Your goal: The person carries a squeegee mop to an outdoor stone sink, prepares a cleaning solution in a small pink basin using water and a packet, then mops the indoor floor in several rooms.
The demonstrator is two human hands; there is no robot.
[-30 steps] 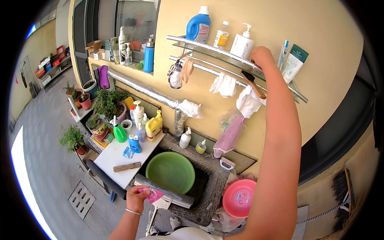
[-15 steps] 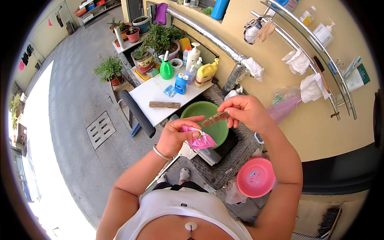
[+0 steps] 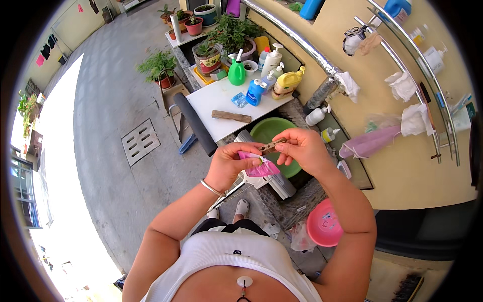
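Note:
My left hand point(image 3: 229, 166) is closed on a crumpled pink plastic packet point(image 3: 262, 168), pinched between thumb and fingers. With thumb and fingertips, my right hand point(image 3: 304, 151) grips one end of a short, flat brown strip point(image 3: 271, 147) with dark holes or spots along it; it looks like wood. The strip's other end reaches the fingertips of my left hand, just above the packet. Both hands are over the near side of a green basin point(image 3: 269, 130) set in a rough stone sink point(image 3: 308, 197).
A white tabletop point(image 3: 214, 103) holds a brown wooden block point(image 3: 231, 116), a blue bottle point(image 3: 255, 93), a green spray bottle point(image 3: 236, 72) and a yellow jug point(image 3: 288, 83). A padded black bar point(image 3: 193, 123) runs along its left edge. A pink basin point(image 3: 324, 224) sits low on the right.
The view has shifted, so the surroundings appear farther right. My hands have come closer together, and the strip's far end now meets my left fingertips.

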